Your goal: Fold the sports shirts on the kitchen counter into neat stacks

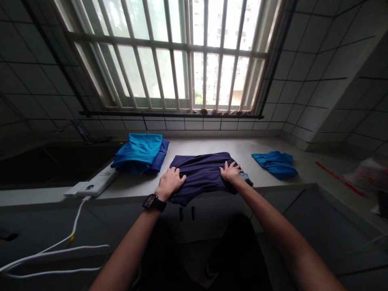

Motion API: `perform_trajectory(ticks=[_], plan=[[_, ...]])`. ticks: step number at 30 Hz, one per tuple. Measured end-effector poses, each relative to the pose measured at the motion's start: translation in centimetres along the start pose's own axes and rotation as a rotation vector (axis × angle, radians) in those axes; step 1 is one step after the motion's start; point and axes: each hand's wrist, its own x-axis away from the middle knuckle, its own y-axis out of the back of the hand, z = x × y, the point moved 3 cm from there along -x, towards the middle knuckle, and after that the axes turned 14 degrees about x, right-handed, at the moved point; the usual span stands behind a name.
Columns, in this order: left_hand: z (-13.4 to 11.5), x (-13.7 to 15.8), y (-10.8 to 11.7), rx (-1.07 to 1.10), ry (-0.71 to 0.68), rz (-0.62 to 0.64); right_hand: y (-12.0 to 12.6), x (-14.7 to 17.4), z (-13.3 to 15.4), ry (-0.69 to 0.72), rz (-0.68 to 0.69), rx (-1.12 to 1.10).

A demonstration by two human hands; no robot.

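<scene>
A dark purple garment (201, 169) lies spread on the white counter, its front edge hanging slightly over the counter's edge. Flat on its left side rests my left hand (170, 182), fingers stretched out, with a black watch (154, 202) on the wrist. My right hand (230, 171) presses on the garment's right side, its fingers spread. Just beyond that hand, a small grey-and-black patterned piece of cloth (246, 178) shows at the garment's right end; I cannot tell whether it belongs to the garment.
Left of the garment, folded blue cloths (141, 149) lie stacked beside a white power strip (93, 184) and a dark sink (54, 165). A crumpled blue cloth (277, 163) is on the right, near a red strip (339, 178) and a plastic bag (368, 173). A barred window (184, 48) stands behind.
</scene>
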Motion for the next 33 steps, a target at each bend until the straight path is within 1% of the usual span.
perform_trajectory(ticks=[7,13,15,17,21,22,23,25,27,28,30,31,33], plan=[[1.1,-0.6,0.5,0.039,-0.024,0.010,0.4,-2.3,0.0,-0.018,-0.011,0.007],[0.9,0.2,1.2,0.003,-0.057,-0.064,0.0,-3.7,-0.3,0.045,-0.051,-0.011],[0.1,0.9,1.4,-0.010,-0.061,-0.064,0.1,-4.5,-0.5,0.082,-0.084,-0.019],[-1.2,1.9,1.6,-0.010,-0.052,-0.030,0.5,-5.3,-0.7,0.142,-0.117,-0.024],[-4.2,3.4,2.2,0.036,-0.041,0.129,2.2,-5.7,-0.4,0.257,-0.171,-0.034],[-4.7,3.4,2.4,0.047,-0.062,0.134,2.6,-5.4,-0.1,0.264,-0.186,-0.038],[-4.9,3.3,2.5,0.053,-0.095,0.107,2.9,-4.9,0.2,0.266,-0.201,-0.037],[-4.5,2.8,2.4,0.064,-0.180,0.000,3.2,-3.6,0.7,0.236,-0.247,-0.046],[-3.2,2.2,1.5,0.079,-0.229,-0.064,2.7,-2.1,0.6,0.134,-0.256,-0.078],[-2.4,1.9,0.9,0.091,-0.230,-0.063,2.1,-1.4,0.1,0.063,-0.230,-0.097],[-1.1,1.7,-0.3,0.113,-0.203,-0.048,0.9,-0.4,-1.2,-0.071,-0.131,-0.114],[-0.6,1.7,-0.7,0.113,-0.185,-0.047,0.3,-0.1,-1.9,-0.114,-0.081,-0.103],[-0.2,1.9,-0.9,0.087,-0.151,-0.054,-0.3,0.0,-3.2,-0.142,-0.048,-0.070]])
